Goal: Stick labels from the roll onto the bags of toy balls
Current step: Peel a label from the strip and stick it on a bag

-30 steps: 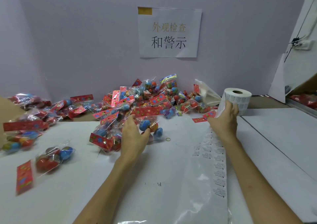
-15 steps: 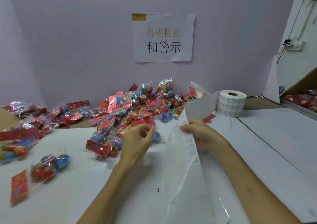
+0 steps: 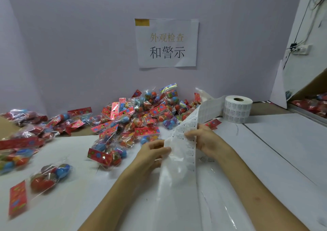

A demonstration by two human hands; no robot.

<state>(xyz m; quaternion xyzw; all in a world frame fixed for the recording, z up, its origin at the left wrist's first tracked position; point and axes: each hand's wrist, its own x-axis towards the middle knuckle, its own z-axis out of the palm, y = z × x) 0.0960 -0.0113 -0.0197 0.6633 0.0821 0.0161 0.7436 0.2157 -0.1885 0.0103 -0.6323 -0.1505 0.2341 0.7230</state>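
Label strip [image 3: 188, 138] has come across from the roll [image 3: 238, 109]; left hand [image 3: 152, 153] quits the bags [image 3: 141, 114], joins right hand [image 3: 208, 139], both pinching it. Peeling looks next.

My forearms stretched forward, hands close together. My left hand [image 3: 152, 153] pinched the strip [image 3: 185, 124] at its left edge, fingers curled; my right hand [image 3: 208, 138] gripped its right edge.
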